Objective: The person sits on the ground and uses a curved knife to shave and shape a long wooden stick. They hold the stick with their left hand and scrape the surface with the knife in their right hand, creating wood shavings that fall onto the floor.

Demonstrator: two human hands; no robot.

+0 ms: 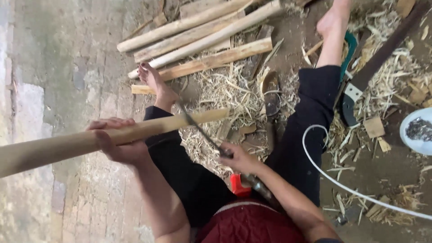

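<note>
My left hand (pixel 114 141) grips a long pale wooden stick (pixel 54 148) that runs from the left edge across my left knee to its far end at the middle. My right hand (pixel 238 159) holds a knife by its handle; the knife's blade (pixel 195 123) lies against the stick near its far end. I sit on the ground with both legs in black trousers (pixel 310 108) stretched out, feet bare.
Several peeled wooden poles (pixel 198 31) lie ahead of my feet. Wood shavings (pixel 234 94) cover the ground between my legs. A saw with a green handle (pixel 348 67) lies at right, a white bowl (pixel 416 130) beyond it. A white cord (pixel 342 184) loops over my right leg.
</note>
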